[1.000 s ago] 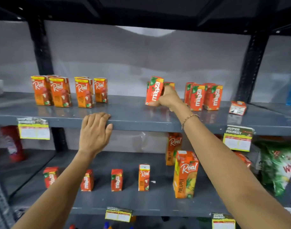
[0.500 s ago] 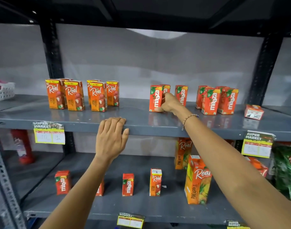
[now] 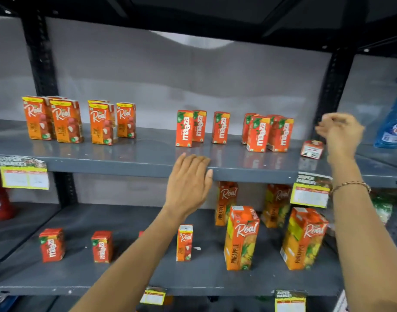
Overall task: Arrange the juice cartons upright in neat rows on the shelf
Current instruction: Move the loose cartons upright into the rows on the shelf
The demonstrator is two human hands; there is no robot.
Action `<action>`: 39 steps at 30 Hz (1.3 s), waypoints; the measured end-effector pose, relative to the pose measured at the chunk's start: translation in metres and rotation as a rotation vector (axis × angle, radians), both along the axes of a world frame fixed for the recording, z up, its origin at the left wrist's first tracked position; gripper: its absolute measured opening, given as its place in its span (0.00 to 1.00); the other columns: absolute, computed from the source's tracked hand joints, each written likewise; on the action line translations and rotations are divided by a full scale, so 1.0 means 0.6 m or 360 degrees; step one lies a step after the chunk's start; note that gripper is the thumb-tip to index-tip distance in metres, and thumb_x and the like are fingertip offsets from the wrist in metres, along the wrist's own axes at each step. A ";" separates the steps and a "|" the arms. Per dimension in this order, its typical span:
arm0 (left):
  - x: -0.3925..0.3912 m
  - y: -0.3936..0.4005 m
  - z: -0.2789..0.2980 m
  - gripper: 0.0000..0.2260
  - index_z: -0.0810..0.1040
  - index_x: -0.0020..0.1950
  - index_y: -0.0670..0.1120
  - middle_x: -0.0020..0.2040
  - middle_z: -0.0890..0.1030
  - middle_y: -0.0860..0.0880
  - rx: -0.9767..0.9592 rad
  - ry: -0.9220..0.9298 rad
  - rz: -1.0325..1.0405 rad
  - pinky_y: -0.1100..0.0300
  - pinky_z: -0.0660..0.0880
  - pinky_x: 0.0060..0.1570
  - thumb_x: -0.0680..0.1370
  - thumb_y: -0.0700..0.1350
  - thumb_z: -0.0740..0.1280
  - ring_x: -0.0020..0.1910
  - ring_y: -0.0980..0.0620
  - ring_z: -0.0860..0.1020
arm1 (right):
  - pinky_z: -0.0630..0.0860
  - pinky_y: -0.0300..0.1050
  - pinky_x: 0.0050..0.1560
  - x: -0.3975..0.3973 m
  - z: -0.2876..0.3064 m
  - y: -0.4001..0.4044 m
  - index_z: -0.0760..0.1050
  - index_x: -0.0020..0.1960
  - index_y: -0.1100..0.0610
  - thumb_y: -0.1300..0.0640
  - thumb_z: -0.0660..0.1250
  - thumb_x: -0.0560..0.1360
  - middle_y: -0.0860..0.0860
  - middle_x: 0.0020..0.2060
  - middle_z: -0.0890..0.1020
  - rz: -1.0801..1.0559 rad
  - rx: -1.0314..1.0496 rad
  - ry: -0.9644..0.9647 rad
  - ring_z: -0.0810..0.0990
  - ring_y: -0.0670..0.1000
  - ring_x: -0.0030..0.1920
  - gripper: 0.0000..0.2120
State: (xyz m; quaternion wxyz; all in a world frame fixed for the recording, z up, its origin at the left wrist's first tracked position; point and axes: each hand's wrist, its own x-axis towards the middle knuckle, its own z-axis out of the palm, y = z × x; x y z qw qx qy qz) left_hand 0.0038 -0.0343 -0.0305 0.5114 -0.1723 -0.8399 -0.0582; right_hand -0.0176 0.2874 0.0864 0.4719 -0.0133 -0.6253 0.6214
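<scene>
On the upper grey shelf (image 3: 148,161) several orange Real cartons (image 3: 67,120) stand upright at the left. Red Maaza cartons stand in the middle (image 3: 184,129) and in a tight group further right (image 3: 267,134). One small Maaza carton (image 3: 312,149) lies tipped over at the right end. My right hand (image 3: 341,136) hovers just above and right of that fallen carton, blurred, fingers loosely apart, holding nothing. Flat on the shelf's front edge rests my left hand (image 3: 189,183), below the middle Maaza cartons.
The lower shelf (image 3: 125,282) carries small Maaza cartons (image 3: 52,244), a small Real carton (image 3: 184,242) and tall Real pineapple cartons (image 3: 241,237). A blue packet (image 3: 391,124) stands at the far right. Black uprights (image 3: 42,61) and yellow price tags (image 3: 24,176) frame the shelf.
My right hand let go of the middle Maaza carton, which now stands upright, and swung right to the fallen carton. My left hand stayed on the shelf edge.
</scene>
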 end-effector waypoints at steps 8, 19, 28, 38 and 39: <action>-0.001 0.189 -0.003 0.17 0.79 0.57 0.44 0.54 0.82 0.47 -0.0061 -0.0067 0.0003 0.52 0.70 0.60 0.79 0.51 0.55 0.54 0.48 0.79 | 0.67 0.45 0.64 -0.045 -0.027 0.150 0.62 0.71 0.63 0.46 0.73 0.69 0.50 0.62 0.71 0.0431 0.0275 -0.1025 0.69 0.50 0.63 0.39; -0.016 0.199 -0.013 0.18 0.79 0.56 0.44 0.53 0.82 0.46 -0.0080 0.0058 0.0067 0.52 0.74 0.55 0.79 0.52 0.55 0.51 0.47 0.80 | 0.70 0.47 0.66 -0.092 -0.001 0.180 0.77 0.62 0.61 0.37 0.81 0.40 0.56 0.60 0.81 0.0763 0.0693 -0.1509 0.74 0.54 0.65 0.54; -0.007 0.196 -0.006 0.23 0.79 0.57 0.42 0.55 0.82 0.44 -0.0078 0.0023 0.0030 0.50 0.73 0.58 0.81 0.52 0.48 0.54 0.45 0.80 | 0.83 0.46 0.38 -0.030 -0.012 0.134 0.57 0.68 0.46 0.66 0.79 0.62 0.54 0.60 0.73 0.0673 0.0553 -0.0978 0.77 0.55 0.57 0.45; -0.006 0.002 -0.006 0.19 0.77 0.58 0.42 0.60 0.78 0.42 0.0177 0.0005 0.0206 0.49 0.61 0.68 0.80 0.49 0.50 0.62 0.43 0.74 | 0.78 0.37 0.49 0.045 -0.025 -0.062 0.64 0.64 0.52 0.67 0.79 0.61 0.42 0.50 0.78 0.0937 0.0946 -0.0869 0.78 0.41 0.50 0.38; -0.006 -0.019 -0.005 0.19 0.77 0.58 0.42 0.59 0.78 0.43 0.0206 0.0005 0.0232 0.49 0.60 0.68 0.80 0.49 0.50 0.62 0.43 0.73 | 0.77 0.36 0.48 0.039 -0.025 -0.099 0.65 0.63 0.52 0.67 0.78 0.62 0.41 0.50 0.78 0.0945 0.0961 -0.0850 0.78 0.41 0.50 0.36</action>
